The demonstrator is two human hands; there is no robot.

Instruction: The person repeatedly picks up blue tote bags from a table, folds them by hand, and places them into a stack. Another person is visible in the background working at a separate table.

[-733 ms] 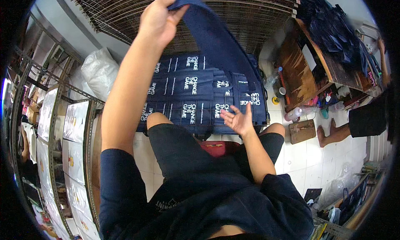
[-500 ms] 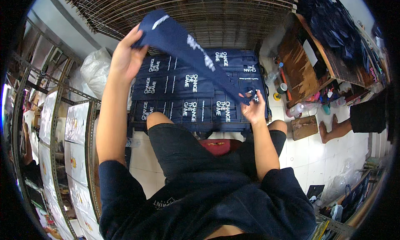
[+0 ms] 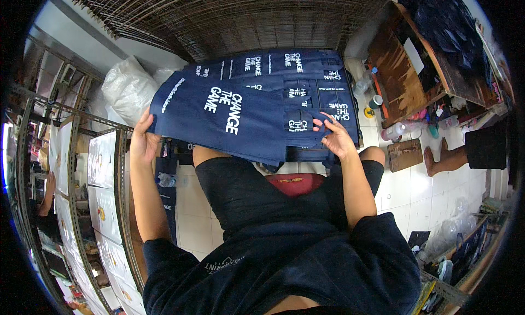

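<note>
I am watching the navy cloth bag (image 3: 229, 115) coming down flat: a moment ago my left hand (image 3: 143, 143) was holding it high and bunched above the pile, and now it is lying spread out, its white lettering facing up, across the stack of matching navy bags (image 3: 306, 83) in front of my knees. I take that to mean this piece is being laid onto the pile and squared off, not lifted away any longer.

My left hand is gripping the bag's left edge, fingers closed around the hem. My right hand (image 3: 336, 140) is pressing on the bag's right side, fingers spread and resting on the cloth near a small printed patch; it is not clenched.

As for containers, a clear plastic bottle (image 3: 395, 131) is lying on the tiled floor (image 3: 421, 184) just beside a small wooden board (image 3: 404, 154), and what it holds I cannot tell. A small dark cup (image 3: 375, 101) is standing near the wooden table (image 3: 402, 69) at the right. A large white plastic sack (image 3: 127, 88), stuffed full, is sitting at the left behind the bags.
</note>
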